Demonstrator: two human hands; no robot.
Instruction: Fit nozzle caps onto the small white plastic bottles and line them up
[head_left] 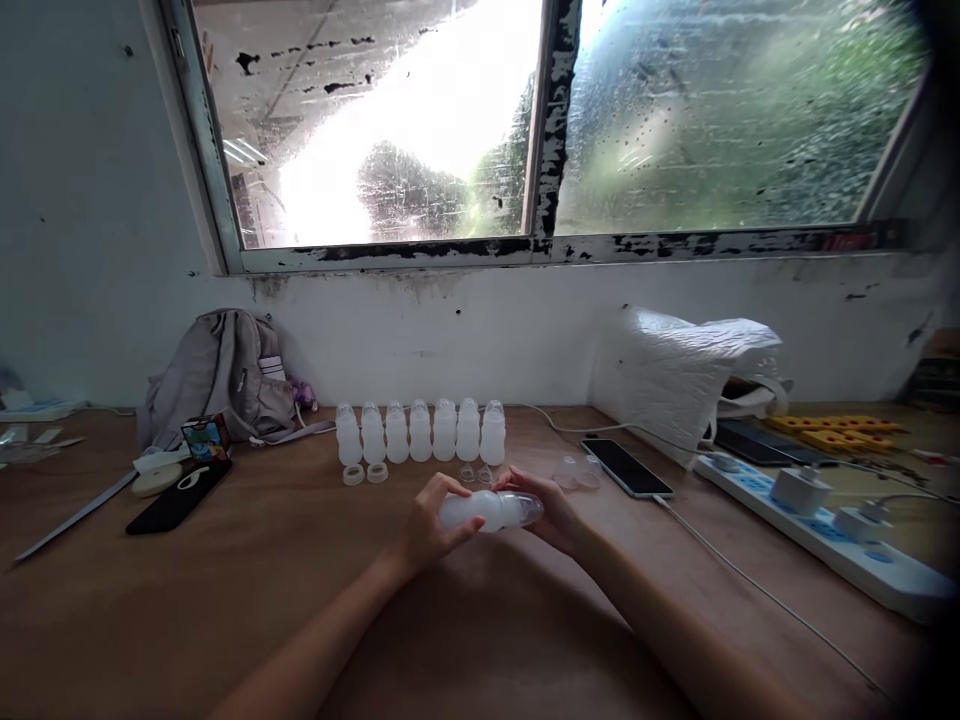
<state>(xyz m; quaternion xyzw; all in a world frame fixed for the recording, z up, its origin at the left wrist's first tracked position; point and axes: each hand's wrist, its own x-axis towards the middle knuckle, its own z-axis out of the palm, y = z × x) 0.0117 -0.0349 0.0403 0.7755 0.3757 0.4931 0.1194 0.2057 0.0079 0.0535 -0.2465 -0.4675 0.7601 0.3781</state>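
Note:
A translucent white bottle [491, 511] with a clear domed cap lies sideways between my hands, its capped end to the right. My left hand [437, 522] is wrapped round the bottle's body. My right hand [546, 514] has its fingers around the clear cap end. Behind them, several similar bottles [421, 432] stand upright in a row near the wall. Two white rings [365, 473] lie in front of the row's left end, and small clear teat-like pieces [477, 473] sit before its right end. Clear domed caps [577, 472] rest right of my right hand.
A phone [628, 468] on a cable and a white power strip [825, 530] with plugs lie at the right, before a silvery bag [675, 375]. At the left are a grey backpack [225, 375], a black pouch [178, 497] and a small box [205, 438].

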